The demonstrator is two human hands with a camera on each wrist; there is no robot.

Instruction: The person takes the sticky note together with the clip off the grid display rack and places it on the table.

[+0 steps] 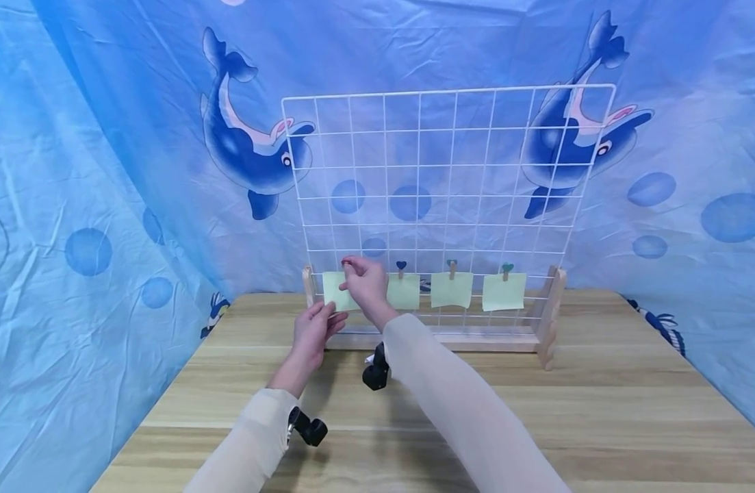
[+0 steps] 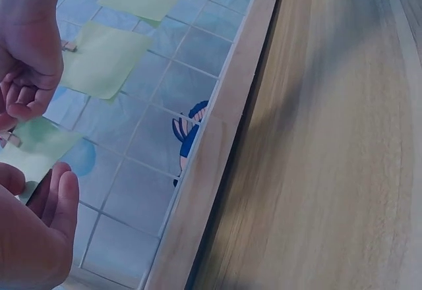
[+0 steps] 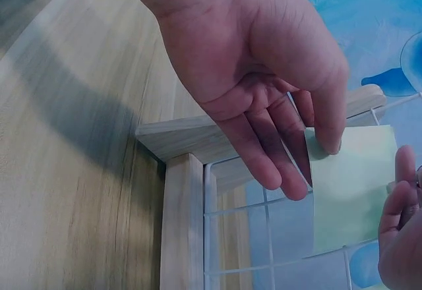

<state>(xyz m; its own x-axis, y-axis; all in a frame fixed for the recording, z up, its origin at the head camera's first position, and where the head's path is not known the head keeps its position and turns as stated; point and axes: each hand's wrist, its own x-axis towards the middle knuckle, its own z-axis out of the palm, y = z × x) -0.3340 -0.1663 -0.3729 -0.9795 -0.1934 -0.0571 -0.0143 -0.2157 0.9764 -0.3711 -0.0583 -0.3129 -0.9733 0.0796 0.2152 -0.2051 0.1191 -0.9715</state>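
At the lower left of the white wire grid (image 1: pixel 419 164) hangs a pale green paper note (image 1: pixel 335 287). My left hand (image 1: pixel 309 334) pinches its lower corner between thumb and fingers, the thumb in front in the right wrist view. My right hand (image 1: pixel 367 284) is at the note's top edge, pinching a small wooden clothespin (image 2: pixel 9 138) that appears to have a red heart on it. Fingers partly hide this clothespin. To the right, three similar notes (image 1: pixel 404 294) hang in a row, each under a heart-topped wooden clothespin (image 1: pixel 452 270).
The grid stands in a wooden base (image 1: pixel 476 341) with an upright side piece (image 1: pixel 551 315) at each end. Beneath it is a wood-grain table (image 1: pixel 623 411). A blue dolphin-print cloth (image 1: pixel 137 171) hangs behind and at the sides. Black cameras (image 1: pixel 376 373) are worn on both wrists.
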